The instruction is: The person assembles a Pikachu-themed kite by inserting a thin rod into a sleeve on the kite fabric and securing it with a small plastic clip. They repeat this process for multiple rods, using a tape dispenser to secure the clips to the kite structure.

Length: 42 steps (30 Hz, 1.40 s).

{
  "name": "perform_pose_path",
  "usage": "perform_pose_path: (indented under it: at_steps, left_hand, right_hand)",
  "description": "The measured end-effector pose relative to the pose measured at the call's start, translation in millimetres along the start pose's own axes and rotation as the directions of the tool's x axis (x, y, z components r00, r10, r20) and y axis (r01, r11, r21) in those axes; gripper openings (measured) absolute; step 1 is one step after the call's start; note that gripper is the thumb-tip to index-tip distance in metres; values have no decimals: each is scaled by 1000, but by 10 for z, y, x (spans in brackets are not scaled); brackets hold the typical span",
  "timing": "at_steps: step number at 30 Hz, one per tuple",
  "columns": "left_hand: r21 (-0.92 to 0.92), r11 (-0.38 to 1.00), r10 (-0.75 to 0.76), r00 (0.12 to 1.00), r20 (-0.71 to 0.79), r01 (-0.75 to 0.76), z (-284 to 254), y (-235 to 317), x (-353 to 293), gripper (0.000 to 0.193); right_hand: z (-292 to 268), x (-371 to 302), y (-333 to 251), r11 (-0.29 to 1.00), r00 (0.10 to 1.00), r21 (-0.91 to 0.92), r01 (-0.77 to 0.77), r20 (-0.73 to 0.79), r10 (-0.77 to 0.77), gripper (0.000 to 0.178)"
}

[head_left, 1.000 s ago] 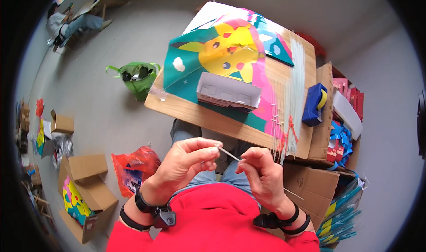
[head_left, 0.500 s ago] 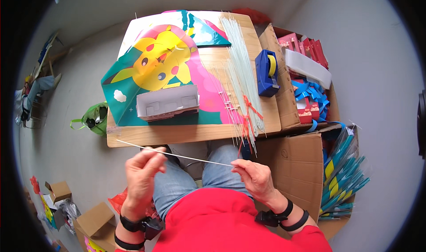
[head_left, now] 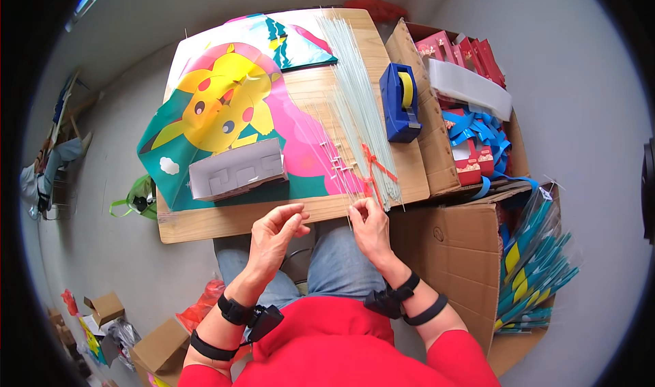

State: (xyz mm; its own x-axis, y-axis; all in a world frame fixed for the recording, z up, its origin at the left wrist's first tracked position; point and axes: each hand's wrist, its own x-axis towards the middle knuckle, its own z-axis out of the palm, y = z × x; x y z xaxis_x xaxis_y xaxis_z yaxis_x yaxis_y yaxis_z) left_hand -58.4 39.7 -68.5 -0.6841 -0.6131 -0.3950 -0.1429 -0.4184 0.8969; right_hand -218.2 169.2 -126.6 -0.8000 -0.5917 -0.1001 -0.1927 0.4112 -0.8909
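Fingers [head_left: 278, 215] of the left hand [head_left: 267, 245] are loosely open near the table [head_left: 187, 231], while right hand [head_left: 372, 233] bends beside thin sticks [head_left: 355, 107], whether gripping one I cannot tell.

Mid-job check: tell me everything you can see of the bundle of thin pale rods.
The bundle of rods is many slender, straight, whitish-green sticks; their material is unclear. It lies lengthwise on the right part of the wooden table, left of the blue tape dispenser, its far ends slightly fanned. Red strips cross it toward its near end. The right hand is close to that end; contact cannot be told.
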Motion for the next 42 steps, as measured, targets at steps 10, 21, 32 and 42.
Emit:
perform_pose_path:
  at_steps: [10,21,32,42]
  left_hand:
    - [635,717,211,958,193,-286,85,-407,112,23]
    - [736,-199,194,710,677,-648,871,-658,1368,55]
    - [717,-341,34,754,656,-608,899,-691,1503,55]
    - [724,-365,68,758,649,-586,917,-739,1475,55]
  right_hand:
    - [-306,465,504,907,968,-422,-8,-231,-99,6]
    - [-297,558,625,828,994,-556,-76,-103,22,11]
    - [-852,110,859,910,988,-399,-111,54,144,17]
    - [-2025,-1584,732,845,798,-342,-411,314,515,6]
